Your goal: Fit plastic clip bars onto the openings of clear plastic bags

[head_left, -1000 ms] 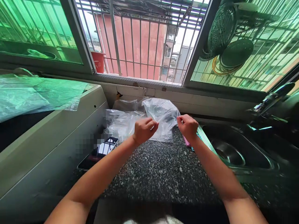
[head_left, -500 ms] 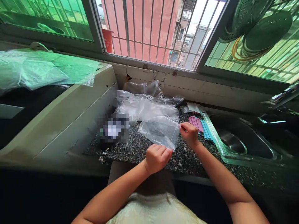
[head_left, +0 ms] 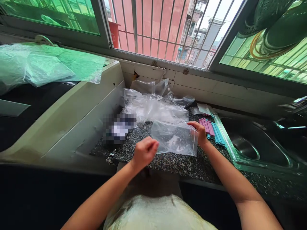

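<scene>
A clear, flat plastic bag point(head_left: 176, 140) lies over the front of the speckled dark counter, a narrow seam line running along its right edge. My right hand point(head_left: 200, 132) pinches the bag at its upper right corner, index finger pointing left along the top. At the bag's left edge is my left hand point(head_left: 145, 149), loosely curled, with nothing visible in its fingers. Behind the bag spreads a pile of clear plastic bags point(head_left: 158, 108). Just beyond my right hand lie pink sealing clips point(head_left: 206, 127) and blue sealing clips point(head_left: 218, 134), side by side in rows.
On the right is a metal sink point(head_left: 251, 137) with a tap point(head_left: 296, 103). A pale appliance point(head_left: 79, 118) walls off the left, plastic sheeting point(head_left: 55, 64) on top. A blurred-out item point(head_left: 121, 127) lies left of the bag. A barred window point(head_left: 153, 28) is behind.
My left hand has left the bag's near right corner and moved left to its other edge. The bag has swung flatter and wider, its right side still in my right hand. The view shifted slightly.
</scene>
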Demonstrator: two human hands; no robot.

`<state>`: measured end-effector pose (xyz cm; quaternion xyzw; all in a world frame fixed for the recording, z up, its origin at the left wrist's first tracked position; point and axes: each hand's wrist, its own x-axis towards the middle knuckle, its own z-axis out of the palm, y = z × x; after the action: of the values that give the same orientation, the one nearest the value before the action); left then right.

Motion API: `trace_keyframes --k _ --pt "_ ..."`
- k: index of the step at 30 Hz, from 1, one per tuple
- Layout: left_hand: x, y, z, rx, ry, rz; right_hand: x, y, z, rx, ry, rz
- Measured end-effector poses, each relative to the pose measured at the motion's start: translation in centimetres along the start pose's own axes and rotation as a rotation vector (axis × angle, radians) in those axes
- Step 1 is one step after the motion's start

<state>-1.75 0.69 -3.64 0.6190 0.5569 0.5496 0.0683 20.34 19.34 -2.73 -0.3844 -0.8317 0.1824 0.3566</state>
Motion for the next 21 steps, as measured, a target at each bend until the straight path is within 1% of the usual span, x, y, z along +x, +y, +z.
trace_keyframes --k 2,3,4,6,8,10,11,13,17,21 --pt "1.7 -1.8 -1.7 -0.037 0.060 -0.256 0.2 0.0 0.1 0.052 0.015 0.028" --pt "2.4 -2.6 -2.2 -0.070 0.047 -0.361 0.2 0.1 0.1 0.077 0.028 0.046" --pt "3.1 -3.4 -2.5 -0.100 0.023 -0.431 0.3 0.1 0.1 0.105 0.035 0.070" --pt "4.3 -4.6 -2.6 -0.168 -0.052 -0.539 0.6 0.2 0.0 0.167 0.022 0.135" --pt "5.1 -5.2 -2.1 -0.273 -0.139 -0.700 1.0 0.4 -0.2 0.210 -0.009 0.206" --pt "5.8 -5.3 -1.5 -0.380 -0.168 -0.836 1.6 0.6 -0.6 0.221 -0.046 0.246" --pt "6.1 -5.3 -1.2 -0.418 -0.164 -0.879 1.9 0.6 -0.7 0.222 -0.063 0.255" --pt "6.8 -5.3 -0.7 -0.450 -0.142 -0.921 2.5 0.5 -1.0 0.233 -0.109 0.271" --pt "7.7 -5.2 0.2 -0.454 -0.110 -0.942 3.6 0.0 -1.0 0.307 -0.226 0.327" --pt "7.9 -5.2 0.9 -0.481 -0.085 -0.935 4.0 -0.4 -0.5 0.390 -0.271 0.360"
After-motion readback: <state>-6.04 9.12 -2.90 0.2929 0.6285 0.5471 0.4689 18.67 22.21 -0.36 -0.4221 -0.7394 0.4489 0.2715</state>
